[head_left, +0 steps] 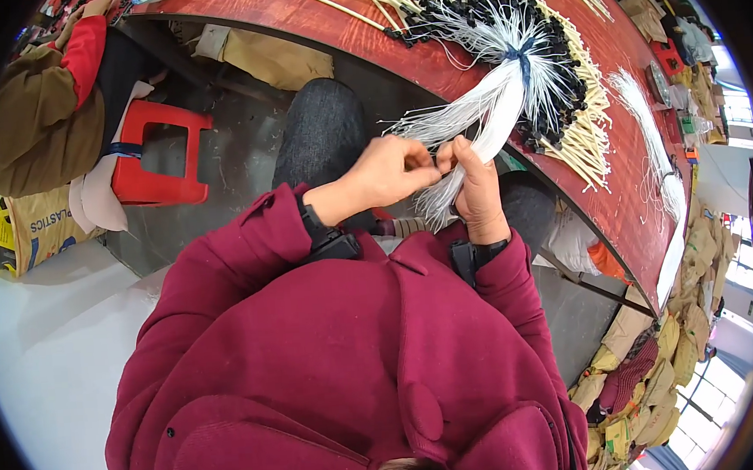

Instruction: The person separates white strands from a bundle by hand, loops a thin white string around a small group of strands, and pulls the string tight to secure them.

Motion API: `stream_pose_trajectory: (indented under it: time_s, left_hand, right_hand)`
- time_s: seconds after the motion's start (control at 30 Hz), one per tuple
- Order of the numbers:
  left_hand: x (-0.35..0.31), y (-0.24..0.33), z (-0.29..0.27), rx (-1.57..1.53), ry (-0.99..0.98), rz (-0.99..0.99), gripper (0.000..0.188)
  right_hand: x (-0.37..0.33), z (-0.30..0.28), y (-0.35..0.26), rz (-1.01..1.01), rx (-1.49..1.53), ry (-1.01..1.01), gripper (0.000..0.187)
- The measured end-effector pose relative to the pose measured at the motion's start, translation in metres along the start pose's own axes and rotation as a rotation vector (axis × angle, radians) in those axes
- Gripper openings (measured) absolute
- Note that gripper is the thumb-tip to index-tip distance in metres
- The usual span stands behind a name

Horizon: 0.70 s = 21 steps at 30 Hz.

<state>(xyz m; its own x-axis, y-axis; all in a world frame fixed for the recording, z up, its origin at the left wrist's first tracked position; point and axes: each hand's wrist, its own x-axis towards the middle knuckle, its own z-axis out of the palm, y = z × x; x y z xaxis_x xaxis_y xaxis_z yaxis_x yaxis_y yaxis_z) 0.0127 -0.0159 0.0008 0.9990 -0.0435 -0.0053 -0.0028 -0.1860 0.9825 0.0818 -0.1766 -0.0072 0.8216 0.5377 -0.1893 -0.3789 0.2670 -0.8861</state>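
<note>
Many piled sacks hide their contents; the right hand clasps white strands, left hand's grip unclear.

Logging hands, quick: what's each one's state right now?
Left hand: closed in a pinch; whether it holds anything can't be told.
Right hand: closed, holding the white strings.

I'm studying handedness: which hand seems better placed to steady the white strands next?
Probably the right hand: it grips the white strands near their lower ends, with the left hand beside them.
</note>
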Motion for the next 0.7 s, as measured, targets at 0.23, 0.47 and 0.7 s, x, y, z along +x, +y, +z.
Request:
stream_pose_trajectory:
  time_s: [0.23,0.47,0.7]
  left_hand:
    - [0.004,0.007,0.006,-0.534,-0.126,-0.437,0.011]
    - [-0.006,-0.001,-0.012,-0.501,-0.171,-0.324,0.01]
    - [-0.004,0.021,-0.013,-0.533,-0.074,-0.039,0.009]
  right_hand:
    - [-0.002,0.004,-0.004,0.073,0.107,-0.045,0.025]
    - [0.006,-0.003,0.005,-0.063,-0.173,0.12,0.021]
    - [0.005,0.007,0.002,-0.038,-0.103,0.224,0.016]
